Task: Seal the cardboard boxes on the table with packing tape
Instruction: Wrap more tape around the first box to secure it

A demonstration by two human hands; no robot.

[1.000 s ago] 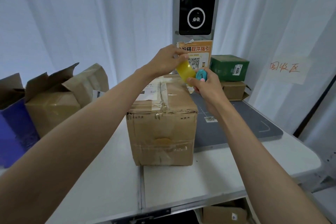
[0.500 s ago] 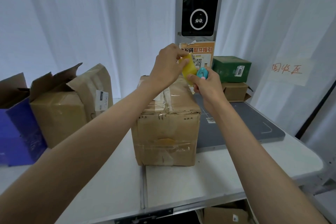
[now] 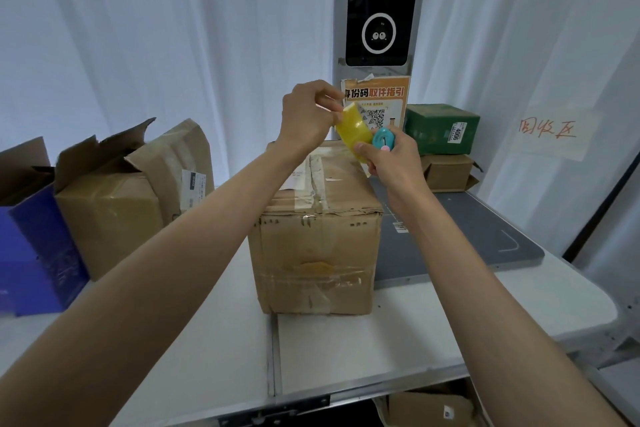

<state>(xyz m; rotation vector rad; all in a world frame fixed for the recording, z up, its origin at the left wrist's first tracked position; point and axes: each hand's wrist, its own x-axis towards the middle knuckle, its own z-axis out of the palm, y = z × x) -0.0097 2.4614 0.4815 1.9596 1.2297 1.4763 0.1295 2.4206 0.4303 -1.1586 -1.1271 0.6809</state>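
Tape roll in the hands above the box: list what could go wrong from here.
1. The left hand pinches only the tape's edge on the tape roll; the end may tear or restick.
2. The right hand grips roll and blue cutter together, so either might slip onto the cardboard box.

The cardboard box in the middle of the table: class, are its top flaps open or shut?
Shut. The middle cardboard box has both top flaps lying flat, meeting at a centre seam covered with old, wrinkled tape.
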